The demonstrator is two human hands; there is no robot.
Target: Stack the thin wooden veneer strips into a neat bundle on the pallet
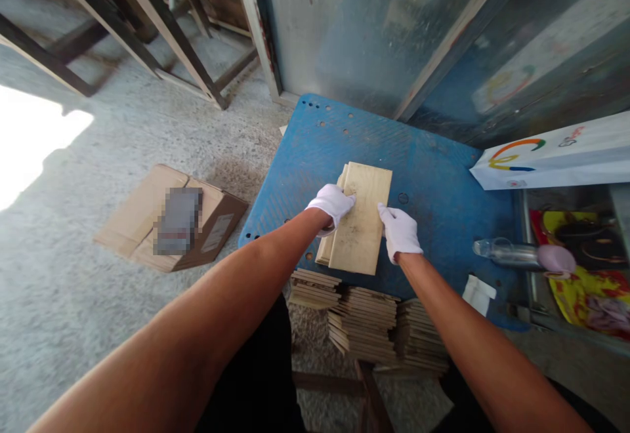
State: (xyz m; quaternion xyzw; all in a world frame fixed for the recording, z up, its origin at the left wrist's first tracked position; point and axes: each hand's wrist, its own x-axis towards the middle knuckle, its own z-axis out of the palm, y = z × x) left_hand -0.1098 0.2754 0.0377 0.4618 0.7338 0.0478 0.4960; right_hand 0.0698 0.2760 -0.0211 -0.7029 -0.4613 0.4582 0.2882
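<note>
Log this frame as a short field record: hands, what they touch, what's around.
left hand: white glove, gripping the left edge of the wooden boards
right hand: white glove, pressed against the boards' right edge
boards: small stack of pale flat pieces, edges nearly aligned, lying on the blue platform
below platform: more board stacks on the floor
right side: clear bottle lying on its side; white paper bag
left side: flattened cardboard box on concrete floor
</note>
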